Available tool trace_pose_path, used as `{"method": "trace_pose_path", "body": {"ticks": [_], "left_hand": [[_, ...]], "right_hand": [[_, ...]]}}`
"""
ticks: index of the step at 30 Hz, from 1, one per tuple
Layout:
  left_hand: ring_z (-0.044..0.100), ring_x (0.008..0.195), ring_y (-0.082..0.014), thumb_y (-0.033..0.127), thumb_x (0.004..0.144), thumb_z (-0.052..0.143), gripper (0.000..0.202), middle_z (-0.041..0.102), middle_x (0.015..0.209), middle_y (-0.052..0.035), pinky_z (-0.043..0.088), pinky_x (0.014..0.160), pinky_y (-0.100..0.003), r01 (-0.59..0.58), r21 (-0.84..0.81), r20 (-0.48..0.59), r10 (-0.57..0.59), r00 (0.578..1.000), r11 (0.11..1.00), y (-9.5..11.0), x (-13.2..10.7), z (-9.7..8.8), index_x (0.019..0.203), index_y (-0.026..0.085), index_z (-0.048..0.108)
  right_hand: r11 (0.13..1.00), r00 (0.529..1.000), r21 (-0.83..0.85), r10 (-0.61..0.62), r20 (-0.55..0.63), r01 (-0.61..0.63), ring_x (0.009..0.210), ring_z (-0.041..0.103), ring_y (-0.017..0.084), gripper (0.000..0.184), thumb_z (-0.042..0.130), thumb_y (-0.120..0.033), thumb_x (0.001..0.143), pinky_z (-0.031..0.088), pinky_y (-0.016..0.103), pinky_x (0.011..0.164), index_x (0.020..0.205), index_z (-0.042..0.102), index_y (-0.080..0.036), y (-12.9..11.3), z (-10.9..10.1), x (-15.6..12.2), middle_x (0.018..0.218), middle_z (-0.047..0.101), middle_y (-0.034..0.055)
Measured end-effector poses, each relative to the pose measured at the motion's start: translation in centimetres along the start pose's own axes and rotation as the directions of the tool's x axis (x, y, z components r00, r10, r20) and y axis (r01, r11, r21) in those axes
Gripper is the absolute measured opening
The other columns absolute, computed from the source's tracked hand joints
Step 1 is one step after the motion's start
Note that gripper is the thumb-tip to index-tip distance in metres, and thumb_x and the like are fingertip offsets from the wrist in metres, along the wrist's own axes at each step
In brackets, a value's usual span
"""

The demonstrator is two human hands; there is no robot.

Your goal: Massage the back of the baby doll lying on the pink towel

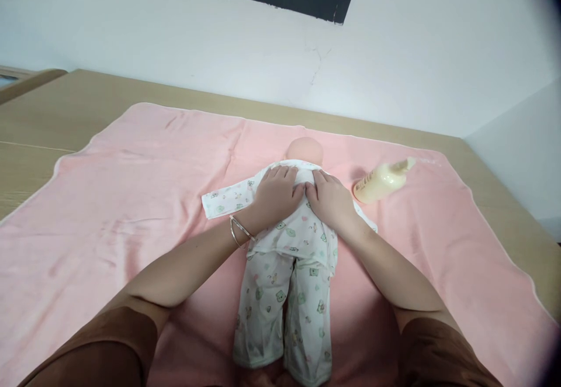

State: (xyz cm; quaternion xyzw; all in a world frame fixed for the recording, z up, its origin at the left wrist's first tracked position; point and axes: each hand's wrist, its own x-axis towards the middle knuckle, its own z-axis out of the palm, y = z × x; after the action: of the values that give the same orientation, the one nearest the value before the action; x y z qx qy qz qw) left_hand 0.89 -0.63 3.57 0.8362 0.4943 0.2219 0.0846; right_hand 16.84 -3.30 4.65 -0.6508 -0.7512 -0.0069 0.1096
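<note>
A home baby-care corner is indicated: a pink towel [109, 211] is spread over the wooden desk [52, 112], and a dressed doll [280, 305] and a lotion bottle [381, 181] are laid on the desk.

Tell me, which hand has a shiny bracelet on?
The left hand: a thin silver bangle circles its wrist; the right hand has none.

— What does this person wear on the arms?
— Short sleeves of plain brown cloth. The left sleeve [109, 346] and the right sleeve [438, 358] both end near the elbows, and the forearms below them are bare.
— Any jewellery?
— Two thin, round, silver-coloured metal bangles [239, 232] circle the left wrist, just behind the left hand [276, 193]. The right hand [331, 200] and its wrist are bare.
</note>
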Motion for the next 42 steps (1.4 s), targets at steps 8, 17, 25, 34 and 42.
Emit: {"method": "trace_pose_path", "body": {"ticks": [8,17,25,34,42], "left_hand": [[0.058,0.123,-0.0329,0.033,0.102,0.045,0.041,0.067,0.127,-0.0185,0.043,0.113,-0.049,-0.012,0.008,-0.011,0.012,1.000,1.000,-0.2,0.0,0.3,0.130,0.008,0.061],[0.058,0.125,-0.0318,0.033,0.101,0.044,0.041,0.066,0.129,-0.0175,0.043,0.114,-0.048,-0.004,0.013,-0.005,0.004,1.000,1.000,-0.1,0.0,0.1,0.130,0.009,0.061],[0.053,0.136,-0.0322,0.031,0.105,0.039,0.041,0.061,0.141,-0.0201,0.040,0.117,-0.052,-0.055,0.075,0.030,0.053,0.998,0.996,0.2,-0.4,-0.1,0.137,0.011,0.056],[0.060,0.126,-0.0305,0.012,0.099,0.043,0.033,0.068,0.128,-0.0197,0.047,0.112,-0.043,-0.206,0.151,0.099,0.192,0.976,0.967,1.1,-1.4,-1.3,0.123,0.008,0.065],[0.048,0.144,-0.0329,0.037,0.105,0.043,0.049,0.058,0.148,-0.0210,0.036,0.122,-0.052,-0.037,0.042,0.080,0.033,0.996,0.998,-0.4,0.2,-0.7,0.142,0.006,0.054]], "right_hand": [[1.000,1.000,-0.013,0.005,0.007,-0.005,0.118,0.061,0.032,0.038,0.034,-0.033,0.106,0.043,0.038,0.095,0.127,0.058,-0.013,0.0,0.2,0.1,0.132,0.067,0.0163],[1.000,1.000,-0.007,0.004,0.010,-0.004,0.118,0.061,0.032,0.037,0.035,-0.032,0.106,0.044,0.039,0.096,0.126,0.058,-0.012,-0.1,0.0,0.0,0.131,0.067,0.0167],[0.999,0.998,-0.037,-0.012,0.053,0.014,0.128,0.057,0.033,0.046,0.031,-0.032,0.107,0.044,0.044,0.105,0.141,0.053,-0.008,-0.3,-0.4,-0.2,0.142,0.061,0.0212],[0.984,0.986,-0.058,-0.166,0.009,0.167,0.141,0.050,0.033,0.050,0.035,-0.025,0.104,0.038,0.045,0.118,0.143,0.056,-0.002,-1.6,-0.4,-2.6,0.150,0.056,0.0231],[0.995,0.989,0.063,0.065,0.129,-0.074,0.108,0.069,0.030,0.039,0.035,-0.043,0.107,0.053,0.038,0.082,0.118,0.064,-0.020,0.6,-1.7,0.6,0.119,0.074,0.0110]]}}
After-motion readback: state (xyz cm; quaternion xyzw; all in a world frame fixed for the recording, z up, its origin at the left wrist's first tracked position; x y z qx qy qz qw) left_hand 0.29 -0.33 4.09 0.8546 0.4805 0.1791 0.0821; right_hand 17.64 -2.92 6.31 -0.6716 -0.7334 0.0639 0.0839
